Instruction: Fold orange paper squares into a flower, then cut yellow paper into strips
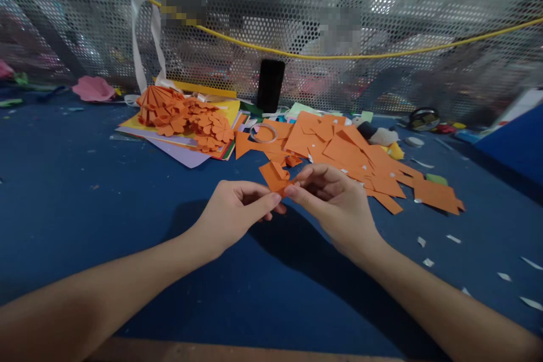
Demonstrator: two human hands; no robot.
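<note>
Both hands meet over the blue table around a small folded piece of orange paper point(276, 178). My left hand point(237, 209) pinches its lower left part between thumb and fingers. On the other side my right hand point(333, 201) is closed, with thumb and forefinger on the paper's right edge. The fingertips hide part of the folds. Just beyond the hands lies a roll of clear tape point(263, 133) among orange paper sheets point(352, 150). To the left, a pile of orange paper flowers point(186, 119) rests on a stack of coloured paper point(186, 158).
A black phone point(270, 86) stands upright against the perforated metal screen point(237, 5), which a yellow cord point(305, 56) crosses. White paper scraps point(428, 262) lie at the right. A pink paper shape point(93, 89) sits at the back left, and a blue box-like object point(517, 136) at the right edge.
</note>
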